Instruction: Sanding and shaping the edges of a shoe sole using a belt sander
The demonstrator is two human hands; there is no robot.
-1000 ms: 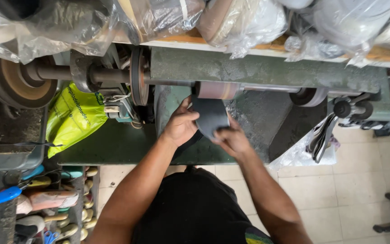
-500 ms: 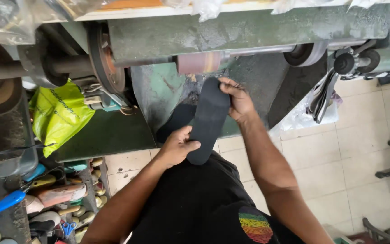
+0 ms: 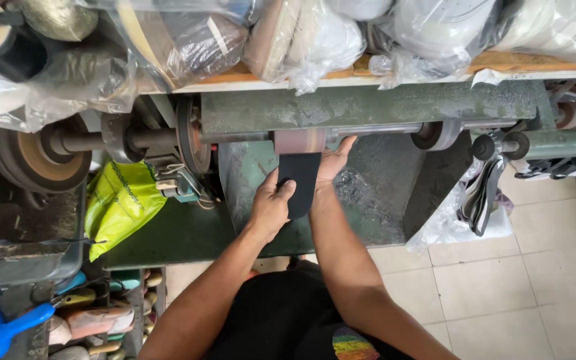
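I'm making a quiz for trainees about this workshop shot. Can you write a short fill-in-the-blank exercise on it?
1. Both hands hold a flat ____ sole-shaped piece against the sanding drum.
2. The left hand grips the piece's ____ end.
3. A crumpled ____ bag hangs left of the hands.

Missing words: black; lower; yellow-green

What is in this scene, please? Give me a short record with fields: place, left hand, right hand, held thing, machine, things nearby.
place: workshop, tiled floor
left hand: grips lower part of the black sole piece
right hand: supports its upper edge
held thing: flat dark sole piece, top end pressed to the sanding drum
machine: green grinder with long shaft
things nearby: yellow-green bag, plastic-wrapped bundles on shelf
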